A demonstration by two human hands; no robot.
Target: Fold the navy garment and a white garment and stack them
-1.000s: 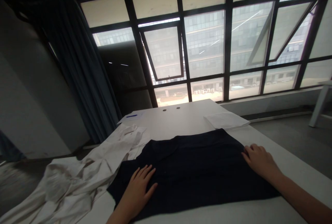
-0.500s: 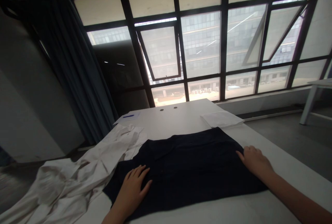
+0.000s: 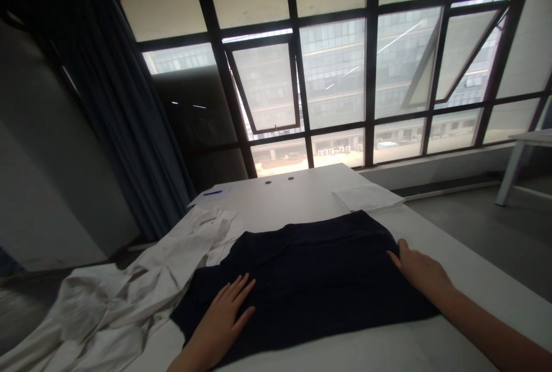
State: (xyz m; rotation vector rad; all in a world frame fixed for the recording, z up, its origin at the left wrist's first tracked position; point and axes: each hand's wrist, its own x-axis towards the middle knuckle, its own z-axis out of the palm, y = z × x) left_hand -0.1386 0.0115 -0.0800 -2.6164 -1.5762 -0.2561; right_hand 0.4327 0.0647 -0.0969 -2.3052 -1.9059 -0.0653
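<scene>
A dark navy shirt [image 3: 319,280] lies spread in a flat, wide shape on the white table [image 3: 293,202]. Flat on its left part rests my left hand [image 3: 224,314], open, with the thumb apart from the fingers. At the shirt's right edge is my right hand [image 3: 420,268], its thumb on top of the cloth and its other fingers curled at the border, closed on the edge. The fingertips of that hand are partly hidden.
Crumpled pale cloth [image 3: 107,303] covers the table's left side and hangs over its edge. Further back lie a paper with a blue pen [image 3: 213,192] and a flat white packet [image 3: 366,197]. A blue curtain [image 3: 133,130] and windows stand behind; another table [image 3: 513,171] is at right.
My right hand has shifted slightly left, and its fingers have curled in at the shirt's edge. My left hand has slid a little to the right over the cloth.
</scene>
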